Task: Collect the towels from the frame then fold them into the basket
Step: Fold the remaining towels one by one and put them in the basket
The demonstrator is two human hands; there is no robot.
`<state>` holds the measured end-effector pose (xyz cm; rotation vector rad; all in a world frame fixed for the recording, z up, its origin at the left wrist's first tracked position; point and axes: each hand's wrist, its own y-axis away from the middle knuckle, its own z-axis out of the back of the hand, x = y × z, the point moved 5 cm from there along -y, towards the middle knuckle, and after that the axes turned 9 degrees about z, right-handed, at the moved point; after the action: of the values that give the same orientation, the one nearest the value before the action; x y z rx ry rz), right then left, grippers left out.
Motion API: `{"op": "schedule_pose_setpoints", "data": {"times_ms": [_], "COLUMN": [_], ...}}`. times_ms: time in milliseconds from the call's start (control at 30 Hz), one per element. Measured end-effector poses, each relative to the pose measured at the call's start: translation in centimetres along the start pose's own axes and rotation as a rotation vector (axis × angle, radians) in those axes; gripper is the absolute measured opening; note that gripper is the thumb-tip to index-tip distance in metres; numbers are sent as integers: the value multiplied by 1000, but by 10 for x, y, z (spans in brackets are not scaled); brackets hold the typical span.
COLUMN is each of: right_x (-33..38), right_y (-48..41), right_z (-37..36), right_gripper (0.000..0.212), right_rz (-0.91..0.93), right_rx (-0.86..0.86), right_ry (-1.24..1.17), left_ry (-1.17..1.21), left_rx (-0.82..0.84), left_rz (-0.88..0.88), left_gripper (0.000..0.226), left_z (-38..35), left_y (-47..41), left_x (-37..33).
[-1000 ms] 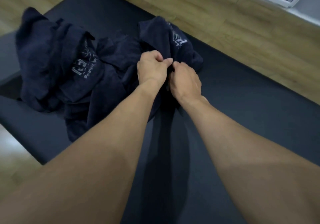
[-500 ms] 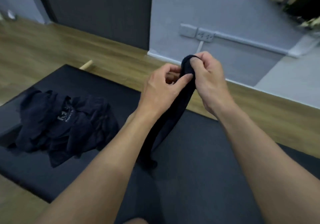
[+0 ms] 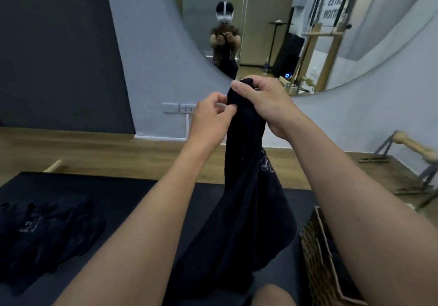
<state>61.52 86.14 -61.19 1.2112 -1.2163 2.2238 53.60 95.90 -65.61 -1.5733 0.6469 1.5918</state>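
change: a second ago both hands were down in the heap on the mat. now one towel [image 3: 244, 187] is pulled free and lifted to chest height, hanging full length. so the collect step looks done and folding of this towel is just starting; none seen folded, though the basket's inside is mostly hidden by the right forearm.

near right: basket [image 3: 316, 241], woven wicker, tan, stiff open weave, straight walls, standing on the mat just beside the hanging towel.

near left: pile [image 3: 52, 232] of the remaining towels, dark navy, crumpled, pale printed logo showing, well apart from the basket.

mat [image 3: 123, 192]: black, flat, matte, lightly padded look.

middle: the towel is thick soft terry, navy, bunched into a narrow rope at the top and flaring wider lower down, logo on its right side. can't tell if the lower end touches the mat.

left hand [image 3: 211, 113]: thumb and fingertips pinch the towel's left edge just below the top. right hand [image 3: 267, 101]: fingers curled over the top corner, firm hold. hands close together, so my guess is the next move is to spread them along the edge.

far: wood-plank floor [image 3: 94, 149], white wall socket [image 3: 187, 109], big round mirror [image 3: 355, 33] on a grey wall.
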Motion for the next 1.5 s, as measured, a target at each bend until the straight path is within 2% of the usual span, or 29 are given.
{"op": "schedule_pose_setpoints", "data": {"times_ms": [100,167,300,433,533,633,700,767,900,1067,1267,1500], "right_x": [19,31,36,15,-4,-27,-44,-60,-75,-55,-22,10], "right_y": [4,5,3,0,0,-6,-14,-25,-58,-95,-80,16], "right_z": [33,55,100,142,169,190,192,186,173,167,153,140], "right_gripper": [19,20,20,32,30,27,17,16,18,9,6,8], "right_rz": [28,40,40,-17,-68,-135,-190,-239,-179,-21,89,154], "right_rx": [-72,-124,-233,-288,-328,-325,-300,-308,-414,-498,-535,-506], "right_ry": [7,2,19,146,264,406,352,215,31,-108,-204,-149], "left_ry": [54,-28,-365,-624,-783,-662,-570,-471,33,261,344,195], "left_rx": [154,207,101,8,-47,-189,-352,-452,-406,-500,-549,-661], "left_rz": [34,36,54,114,185,214,157,114,108,-89,-249,-401], "left_gripper": [13,16,15,19,15,12,10,12,14,10,12,16], "left_z": [-31,-44,-37,-9,21,51,67,75,78,102,121,136], "left_y": [9,11,-3,-28,-46,-57,-68,-87,-134,-157,-126,-21], "left_x": [-15,-15,-1,22,40,38,28,20,-1,-53,-77,-71]}}
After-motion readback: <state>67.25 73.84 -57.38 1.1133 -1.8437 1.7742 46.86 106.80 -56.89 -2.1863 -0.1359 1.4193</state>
